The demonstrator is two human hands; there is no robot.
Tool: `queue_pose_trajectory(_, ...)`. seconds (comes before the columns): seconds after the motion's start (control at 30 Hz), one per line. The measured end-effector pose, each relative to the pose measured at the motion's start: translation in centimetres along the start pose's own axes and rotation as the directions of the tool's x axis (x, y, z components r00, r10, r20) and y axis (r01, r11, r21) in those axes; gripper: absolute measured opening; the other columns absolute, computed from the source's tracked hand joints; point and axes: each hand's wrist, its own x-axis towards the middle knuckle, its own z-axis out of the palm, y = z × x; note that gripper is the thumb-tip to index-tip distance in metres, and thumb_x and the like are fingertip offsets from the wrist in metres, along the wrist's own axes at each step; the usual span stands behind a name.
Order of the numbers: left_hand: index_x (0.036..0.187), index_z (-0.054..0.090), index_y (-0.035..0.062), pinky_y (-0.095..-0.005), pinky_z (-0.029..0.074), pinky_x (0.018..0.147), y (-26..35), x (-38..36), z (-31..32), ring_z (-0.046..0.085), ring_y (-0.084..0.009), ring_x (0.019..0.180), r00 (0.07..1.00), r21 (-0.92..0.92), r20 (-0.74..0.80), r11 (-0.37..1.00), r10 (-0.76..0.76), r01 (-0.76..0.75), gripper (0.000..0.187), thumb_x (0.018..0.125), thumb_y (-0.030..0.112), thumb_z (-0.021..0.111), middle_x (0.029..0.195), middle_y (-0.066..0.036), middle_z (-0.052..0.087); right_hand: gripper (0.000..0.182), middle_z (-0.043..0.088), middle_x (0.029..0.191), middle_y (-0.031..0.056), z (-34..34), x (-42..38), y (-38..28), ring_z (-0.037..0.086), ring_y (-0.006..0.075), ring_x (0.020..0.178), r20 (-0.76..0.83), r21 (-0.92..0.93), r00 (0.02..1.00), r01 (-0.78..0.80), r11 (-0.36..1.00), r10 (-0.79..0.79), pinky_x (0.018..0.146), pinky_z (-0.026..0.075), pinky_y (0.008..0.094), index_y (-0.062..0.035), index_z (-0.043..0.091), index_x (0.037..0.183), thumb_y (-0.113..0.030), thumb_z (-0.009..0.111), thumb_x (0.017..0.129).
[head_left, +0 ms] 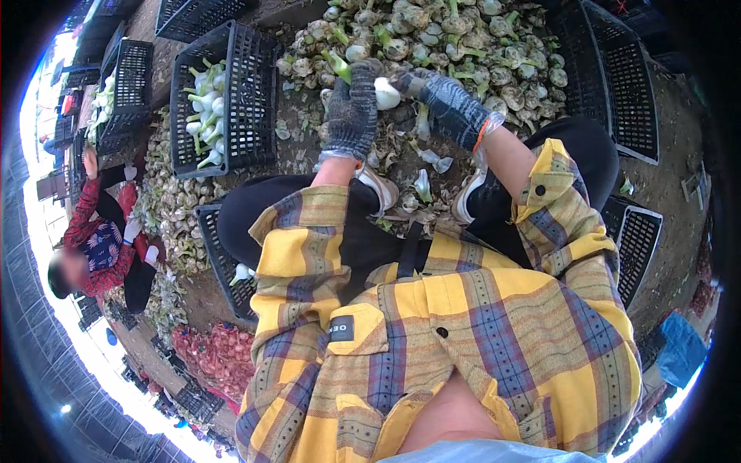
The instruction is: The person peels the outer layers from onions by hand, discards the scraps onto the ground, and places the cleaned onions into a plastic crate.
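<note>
Both my hands wear grey knit gloves with clear plastic cuffs. My left hand (353,112) is closed around a green-and-white stalk (337,66), whose green end sticks out at its upper left. Between the hands shows a clean white bulb (387,93). My right hand (448,105) has its fingertips pinched at the bulb's upper right side; whatever lies between those fingertips is too small to make out. Just beyond the hands rises a large pile of soil-stained bulbs (463,38). Peeled skins and leaf scraps (434,160) lie on the ground below the hands.
A black crate (225,100) with trimmed white bulbs stands at the left. More crates (637,100) are at the right, and another (208,231) is beside my left knee. A co-worker (100,239) sits at far left near bulbs. Red net bags (216,359) lie lower left.
</note>
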Motion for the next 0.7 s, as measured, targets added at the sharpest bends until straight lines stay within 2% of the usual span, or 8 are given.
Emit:
queue_pose_trajectory(0.07, 0.107, 0.052, -0.0012, -0.0337, 0.043, 0.076, -0.4, -0.1, -0.1, 0.056, -0.0270, 0.087, 0.977, 0.375, -0.042, 0.910, 0.207, -0.177, 0.043, 0.090, 0.037, 0.040, 0.096, -0.016, 0.058, 0.032, 0.061, 0.073, 0.0063, 0.7, -1.0, -1.2, 0.054, 0.0125, 0.065, -0.023, -0.017, 0.999, 0.043, 0.999, -0.044, 0.059, 0.043, 0.0276, -0.0045, 0.063, 0.092, -0.033, 0.061, 0.078)
queue_pose_trajectory(0.1, 0.107, 0.052, -0.0012, -0.0337, 0.043, 0.076, -0.5, -0.2, 0.0, 0.056, -0.0270, 0.087, 0.978, 0.375, -0.040, 0.910, 0.206, -0.176, 0.043, 0.090, 0.037, 0.040, 0.096, -0.016, 0.058, 0.034, 0.060, 0.071, 0.0067, 0.9, -1.4, -2.0, 0.054, 0.0120, 0.064, -0.043, -0.033, 0.995, 0.085, 0.996, -0.087, 0.058, 0.043, 0.0278, -0.0051, 0.064, 0.090, -0.036, 0.061, 0.077)
queue_pose_trajectory(0.2, 0.101, 0.055, -0.0003, -0.0316, 0.043, 0.075, 0.0, -0.5, 0.3, 0.055, -0.0188, 0.084, 0.939, 0.263, -0.038, 0.910, 0.341, -0.320, 0.044, 0.091, 0.038, 0.037, 0.094, -0.010, 0.059, 0.033, 0.059, 0.065, 0.0055, -0.1, -0.7, -1.2, 0.051, 0.0107, 0.053, 0.063, 0.062, 0.998, -0.012, 0.998, 0.008, 0.049, 0.040, 0.0272, -0.0046, 0.065, 0.083, -0.037, 0.063, 0.075)
queue_pose_trajectory(0.27, 0.106, 0.054, 0.0011, -0.0291, 0.044, 0.074, 1.3, -0.6, 0.5, 0.056, -0.0164, 0.081, 0.995, -0.086, -0.080, 0.994, 0.054, -0.061, 0.039, 0.090, 0.035, 0.044, 0.093, -0.009, 0.060, 0.037, 0.051, 0.054, 0.0034, -0.1, -0.9, -0.8, 0.047, 0.0111, 0.043, 0.021, 0.131, 0.998, -0.056, 0.990, 0.054, 0.041, 0.036, 0.0261, -0.0027, 0.064, 0.077, -0.040, 0.063, 0.074)
queue_pose_trajectory(0.4, 0.105, 0.055, 0.0015, -0.0283, 0.044, 0.073, 1.9, -1.0, 0.4, 0.055, -0.0142, 0.081, 0.988, -0.006, -0.058, 0.989, 0.145, -0.146, 0.038, 0.089, 0.035, 0.047, 0.092, -0.008, 0.060, 0.026, 0.060, 0.073, 0.0041, -0.6, 0.2, 1.0, 0.050, 0.0108, 0.061, 0.131, 0.321, 0.985, -0.146, 0.936, 0.109, 0.055, 0.042, 0.0264, -0.0062, 0.063, 0.094, -0.027, 0.055, 0.081)
queue_pose_trajectory(0.47, 0.103, 0.056, 0.0018, -0.0282, 0.044, 0.072, 2.1, -1.2, 0.8, 0.055, -0.0136, 0.080, 0.985, -0.068, -0.084, 0.985, 0.152, -0.158, 0.033, 0.087, 0.031, 0.052, 0.089, -0.008, 0.059, 0.029, 0.059, 0.071, 0.0050, -0.5, -0.7, -2.5, 0.048, 0.0110, 0.060, -0.021, -0.247, 0.976, -0.215, 0.945, 0.217, 0.056, 0.041, 0.0269, -0.0041, 0.062, 0.095, -0.029, 0.054, 0.082)
queue_pose_trajectory(0.57, 0.101, 0.056, 0.0016, -0.0274, 0.044, 0.072, 1.4, -0.8, 0.5, 0.055, -0.0132, 0.080, 0.957, 0.060, -0.042, 0.957, 0.287, -0.284, 0.031, 0.084, 0.027, 0.057, 0.087, -0.007, 0.060, 0.029, 0.058, 0.068, 0.0045, 0.0, -0.1, -1.1, 0.048, 0.0111, 0.060, -0.090, -0.494, 0.996, -0.036, 0.869, -0.010, 0.058, 0.041, 0.0275, -0.0030, 0.061, 0.093, -0.029, 0.055, 0.082)
queue_pose_trajectory(0.7, 0.103, 0.056, 0.0016, -0.0274, 0.044, 0.070, 1.1, -0.8, 0.4, 0.054, -0.0136, 0.076, 0.982, -0.045, -0.040, 0.981, 0.185, -0.187, 0.034, 0.084, 0.030, 0.057, 0.086, -0.006, 0.060, 0.026, 0.058, 0.067, 0.0022, -0.3, 1.2, 1.8, 0.049, 0.0124, 0.059, -0.125, -0.417, 0.992, -0.019, 0.909, -0.036, 0.060, 0.041, 0.0277, -0.0030, 0.060, 0.085, -0.029, 0.054, 0.082)
